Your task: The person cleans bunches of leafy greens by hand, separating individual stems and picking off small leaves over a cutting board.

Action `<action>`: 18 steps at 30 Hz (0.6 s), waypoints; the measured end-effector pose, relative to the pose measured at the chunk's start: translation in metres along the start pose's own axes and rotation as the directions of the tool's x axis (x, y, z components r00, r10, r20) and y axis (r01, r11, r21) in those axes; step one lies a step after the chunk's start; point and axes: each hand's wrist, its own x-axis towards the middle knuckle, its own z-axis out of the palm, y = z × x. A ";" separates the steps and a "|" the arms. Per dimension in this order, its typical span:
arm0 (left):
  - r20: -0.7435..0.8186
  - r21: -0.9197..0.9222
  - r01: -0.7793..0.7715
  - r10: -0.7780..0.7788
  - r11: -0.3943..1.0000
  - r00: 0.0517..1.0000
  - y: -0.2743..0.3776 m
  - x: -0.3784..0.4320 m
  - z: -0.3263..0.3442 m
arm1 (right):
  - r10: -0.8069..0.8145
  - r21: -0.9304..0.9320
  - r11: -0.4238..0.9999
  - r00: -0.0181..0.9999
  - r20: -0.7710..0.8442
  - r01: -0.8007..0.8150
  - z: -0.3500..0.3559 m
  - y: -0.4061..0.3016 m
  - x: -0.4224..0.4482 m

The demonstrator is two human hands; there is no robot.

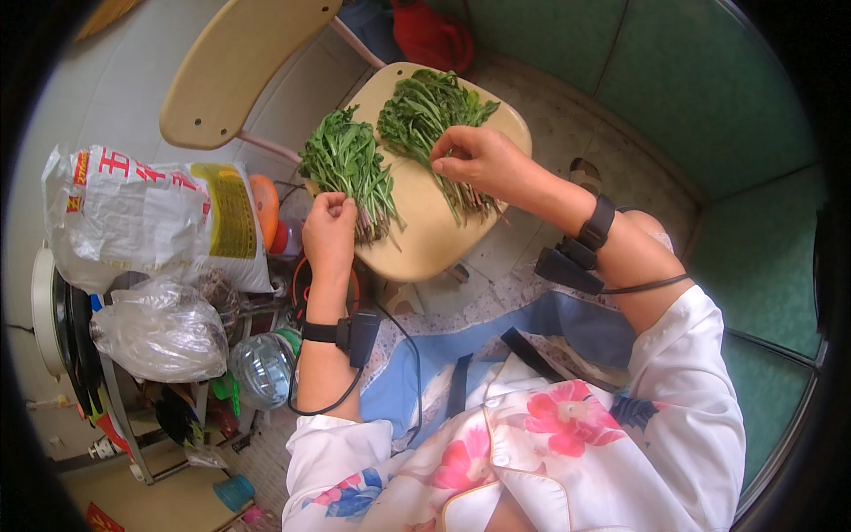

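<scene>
Two bunches of leafy greens lie on the pale yellow seat (pixel 432 249) of a chair before me. The left bunch (pixel 346 156) has its leaves away from me and its purplish stem ends towards me. My left hand (pixel 330 229) is at the left side of its stems, fingers curled; whether it grips any stem is hidden. Above the right bunch (pixel 425 106), my right hand (pixel 475 156) has thumb and forefinger curled close together. Nothing clear shows between those fingertips. Reddish stem ends of that bunch stick out below the hand.
The chair's backrest (pixel 239 66) rises at the far left. A large printed white sack (pixel 153 213), a clear plastic bag (pixel 163 329) and a clear plastic bottle (pixel 262 369) crowd my left. A red plastic container (pixel 429 33) stands behind the seat. Green wall panels (pixel 698 80) bound the right.
</scene>
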 end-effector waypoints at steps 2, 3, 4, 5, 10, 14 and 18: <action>-0.001 0.003 0.026 -0.026 1.000 1.000 0.006 -0.004 0.000 | 0.012 0.008 1.000 1.000 0.002 -0.012 0.001 0.000 0.000; -0.002 0.003 0.028 -0.028 1.000 1.000 0.008 -0.005 0.000 | 0.032 0.008 0.999 0.999 0.014 -0.033 0.001 -0.001 0.000; -0.016 0.013 0.023 -0.023 1.000 1.000 0.010 -0.006 0.000 | 0.053 0.009 0.999 0.998 0.026 -0.053 0.001 -0.002 0.000; -0.030 0.024 0.019 -0.018 1.000 0.999 0.011 -0.007 0.000 | 0.053 0.008 0.999 0.998 0.029 -0.053 0.002 -0.002 0.000; 0.024 0.037 0.005 -0.006 0.999 1.000 0.009 -0.007 -0.001 | 0.057 -0.002 0.998 0.998 0.026 -0.057 0.001 0.000 0.000; 0.035 0.071 0.002 -0.004 0.997 0.999 0.013 -0.008 -0.002 | 0.001 -0.024 1.000 1.000 0.003 -0.001 0.002 0.005 0.000; 0.024 0.073 0.008 -0.010 0.997 1.000 0.011 -0.007 -0.002 | 0.015 -0.043 0.999 1.000 0.003 -0.015 0.003 0.007 0.001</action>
